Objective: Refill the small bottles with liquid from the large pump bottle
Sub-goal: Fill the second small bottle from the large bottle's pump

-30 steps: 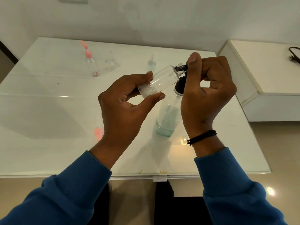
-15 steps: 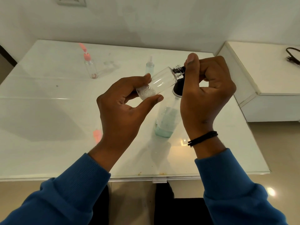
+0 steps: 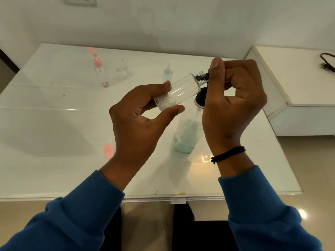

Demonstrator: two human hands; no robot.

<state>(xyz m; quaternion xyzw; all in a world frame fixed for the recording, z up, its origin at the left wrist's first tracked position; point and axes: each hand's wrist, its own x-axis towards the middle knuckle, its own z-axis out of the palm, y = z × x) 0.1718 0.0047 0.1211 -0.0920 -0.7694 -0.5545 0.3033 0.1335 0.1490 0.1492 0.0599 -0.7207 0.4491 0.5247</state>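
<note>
Small clear bottle [image 3: 181, 89] is held tilted above the desk [image 3: 54, 124], base low and to the left, threaded neck up and to the right. Left hand [image 3: 141, 120] pinches the base between thumb and fingers [image 3: 163, 86]; a little white foamy residue sits at the bottom, the rest looks empty. Right hand [image 3: 233, 98] is curled at the neck, thumb raised, its fingers closed on a dark part there — whether that is the bottle's cap or the pump spout cannot be told.

Change over the last second: very little. Both hands and the bottle have drifted slightly lower and leftward in view, the grip on each end unchanged, and the residue level is the same. Judgement: no liquid has yet entered this bottle — the step in hand is still the opening or mating of the neck, not the filling.

Large pump bottle [image 3: 188, 134] stands upright on the desk directly behind the right hand, pale blue-green liquid low in it, its dark collar just below the small bottle's neck.

Further back stand a pink-capped bottle [image 3: 101, 73], nearly empty, and a small nozzle bottle [image 3: 168, 74] holding pale liquid. A pink cap [image 3: 109, 150] lies near the left wrist.
</note>
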